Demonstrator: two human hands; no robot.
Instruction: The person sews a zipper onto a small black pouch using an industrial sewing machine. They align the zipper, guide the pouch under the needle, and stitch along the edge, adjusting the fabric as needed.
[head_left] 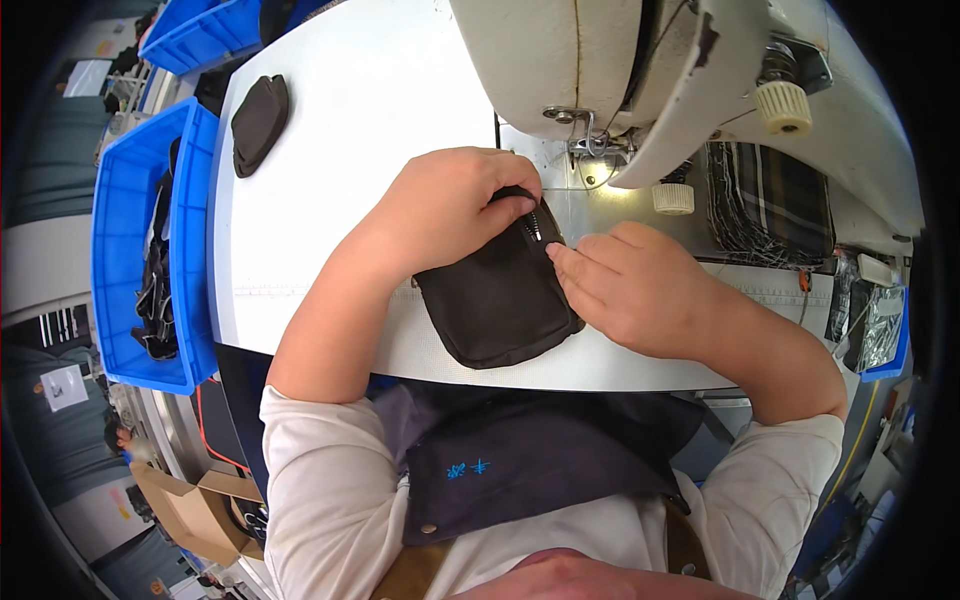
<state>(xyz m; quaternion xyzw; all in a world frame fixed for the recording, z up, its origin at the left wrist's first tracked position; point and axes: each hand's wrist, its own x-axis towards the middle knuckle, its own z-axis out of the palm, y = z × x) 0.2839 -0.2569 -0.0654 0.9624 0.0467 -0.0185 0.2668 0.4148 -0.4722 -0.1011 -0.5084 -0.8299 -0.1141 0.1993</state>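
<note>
A small black fabric pouch [500, 300] with a zipper lies on the white sewing table [330, 180], its top end close to the machine's needle area [590, 160]. My left hand [450, 205] rests over the pouch's upper left corner, fingers curled around its top edge by the zipper. My right hand [630, 285] presses its fingertips against the pouch's right edge, just below the metal zipper pull [535, 228]. The cream sewing machine head [640, 70] hangs over the far end of the pouch.
Another black pouch piece [258, 122] lies at the table's far left. A blue bin [140, 250] with black straps stands left of the table, another blue bin [205, 35] behind it. Plaid fabric [770, 200] sits at the right. A cardboard box [195, 510] is on the floor.
</note>
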